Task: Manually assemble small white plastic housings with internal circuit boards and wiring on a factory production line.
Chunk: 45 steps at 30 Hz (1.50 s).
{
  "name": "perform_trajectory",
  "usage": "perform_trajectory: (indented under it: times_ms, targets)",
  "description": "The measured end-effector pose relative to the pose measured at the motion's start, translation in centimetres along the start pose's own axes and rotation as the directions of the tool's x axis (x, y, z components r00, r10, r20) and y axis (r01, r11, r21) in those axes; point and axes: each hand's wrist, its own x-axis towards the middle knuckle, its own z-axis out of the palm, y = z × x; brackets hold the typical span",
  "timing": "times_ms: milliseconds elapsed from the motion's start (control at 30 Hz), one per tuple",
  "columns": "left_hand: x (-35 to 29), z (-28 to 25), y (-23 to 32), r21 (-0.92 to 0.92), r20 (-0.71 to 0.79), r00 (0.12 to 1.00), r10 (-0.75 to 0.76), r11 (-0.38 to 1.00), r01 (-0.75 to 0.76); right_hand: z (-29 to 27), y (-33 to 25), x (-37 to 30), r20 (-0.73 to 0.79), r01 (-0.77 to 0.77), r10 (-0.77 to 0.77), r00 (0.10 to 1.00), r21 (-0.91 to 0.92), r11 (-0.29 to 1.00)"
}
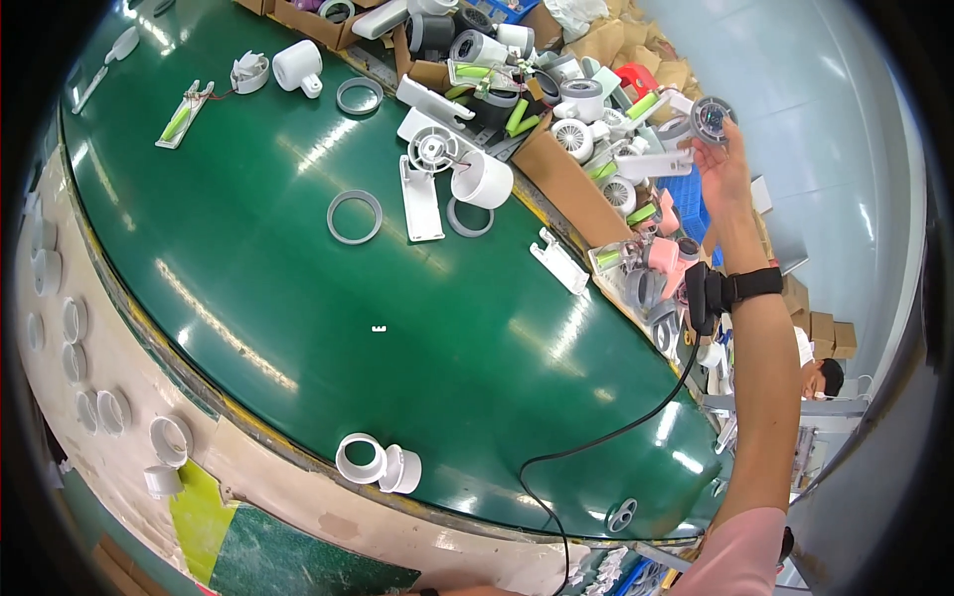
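Note:
My right hand is raised at the far right, with its arm reaching up from the lower right edge. Its fingers are closed on a round grey fan part with a dark centre. Beside the fingertips is a long white plastic piece; I cannot tell if the hand also holds it. Just left of the hand lies a heap of fan parts, including a white fan head and a pink fan housing. A black wrist camera is strapped to my right wrist. My left hand is out of view.
A green work surface carries grey rings, a white cup-shaped housing and a white shell. White collars lie at its near edge. A black cable crosses it. Behind my arm another person is partly visible.

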Motion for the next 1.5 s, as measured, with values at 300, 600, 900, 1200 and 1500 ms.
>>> perform_trajectory:
  times_ms: [300,600,900,1200,1500]
  targets:
    - [0.1,-0.3,-2.6,-0.122,-0.022,0.999,0.046,0.991,-0.048,0.6,-1.8,0.7,-0.061,0.082,-0.077,0.995,0.072,0.994]
    - [-1.7,-0.1,1.1,-0.130,-0.099,0.990,0.105,0.985,-0.117,1.8,3.1,1.6,-0.104,-0.019,0.016,0.994,-0.033,0.999]
    - [3.1,1.8,-8.4,-0.393,-0.088,0.992,0.086,0.913,-0.114,0.8,5.6,3.0,-0.134,-0.114,-0.104,0.985,-0.977,0.182]
    - [1.0,1.2,-2.6,-0.335,-0.063,0.997,0.039,0.940,-0.058,-2.0,4.6,-2.7,-0.192,-0.406,0.358,0.914,-0.458,0.791]
    - [0.8,1.1,-1.2,-0.148,-0.027,0.999,0.026,0.988,-0.030,-1.4,6.6,-1.3,-0.272,-0.384,0.302,0.914,-0.337,0.860]
